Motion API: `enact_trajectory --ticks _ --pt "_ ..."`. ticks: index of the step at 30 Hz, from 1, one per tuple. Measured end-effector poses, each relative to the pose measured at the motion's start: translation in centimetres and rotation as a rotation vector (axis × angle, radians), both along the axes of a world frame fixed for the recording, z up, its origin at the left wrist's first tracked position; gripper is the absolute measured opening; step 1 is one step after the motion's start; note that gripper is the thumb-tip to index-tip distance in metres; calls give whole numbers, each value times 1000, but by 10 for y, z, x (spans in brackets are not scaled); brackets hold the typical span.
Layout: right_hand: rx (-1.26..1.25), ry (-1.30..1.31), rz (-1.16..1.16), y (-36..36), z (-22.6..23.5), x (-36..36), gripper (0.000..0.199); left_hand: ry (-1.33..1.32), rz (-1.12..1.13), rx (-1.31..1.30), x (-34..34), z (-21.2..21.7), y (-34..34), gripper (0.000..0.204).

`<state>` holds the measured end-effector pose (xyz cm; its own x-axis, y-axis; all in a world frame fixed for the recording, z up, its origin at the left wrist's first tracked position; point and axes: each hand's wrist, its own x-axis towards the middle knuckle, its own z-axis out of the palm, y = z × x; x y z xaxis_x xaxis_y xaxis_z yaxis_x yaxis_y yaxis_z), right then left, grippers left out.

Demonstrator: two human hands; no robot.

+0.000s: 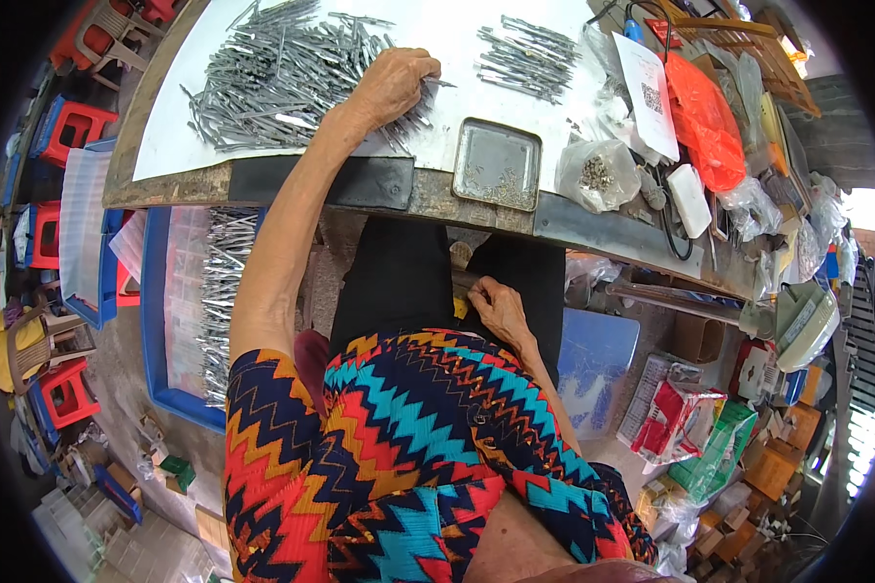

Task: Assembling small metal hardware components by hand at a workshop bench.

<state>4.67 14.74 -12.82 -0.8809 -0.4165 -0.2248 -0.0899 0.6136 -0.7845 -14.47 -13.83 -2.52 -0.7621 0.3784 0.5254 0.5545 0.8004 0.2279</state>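
My left hand (394,87) is closed, fingers pinched together, at the right side of a big heap of thin grey metal pieces (272,78). From its fingertips juts the pointed end of one thin metal piece (442,83). A smaller group of similar pieces (527,58), laid roughly side by side, is to its right on the white sheet (457,102). Down at my lap, my right hand (504,309) is closed with curled fingers by my dark-trousered thigh; what lies inside them is hidden. A square metal tray (464,180) holding tiny bits sits at the table's near edge.
A clear bag of small metal parts (598,175), a red plastic bag (705,126), a printed paper (647,92) and a white block (688,201) crowd the table's right side. Below left stands a blue crate (156,321) with rows of metal pieces. Red stools (68,394) are farther left.
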Motion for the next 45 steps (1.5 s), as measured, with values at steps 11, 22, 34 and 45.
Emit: enact_trajectory --ticks 11,22,34,45 --pt "3 -1 -6 0 0 1 17 7 18 6 5 -1 4 19" --pt "9 2 0 0 2 1 17 9 33 22 10 -8 6 24" --pt "-5 5 0 1 2 1 16 -69 72 28 14 -4 10 26" --pt "2 7 -7 1 1 2 17 -37 49 65 21 -11 10 25"
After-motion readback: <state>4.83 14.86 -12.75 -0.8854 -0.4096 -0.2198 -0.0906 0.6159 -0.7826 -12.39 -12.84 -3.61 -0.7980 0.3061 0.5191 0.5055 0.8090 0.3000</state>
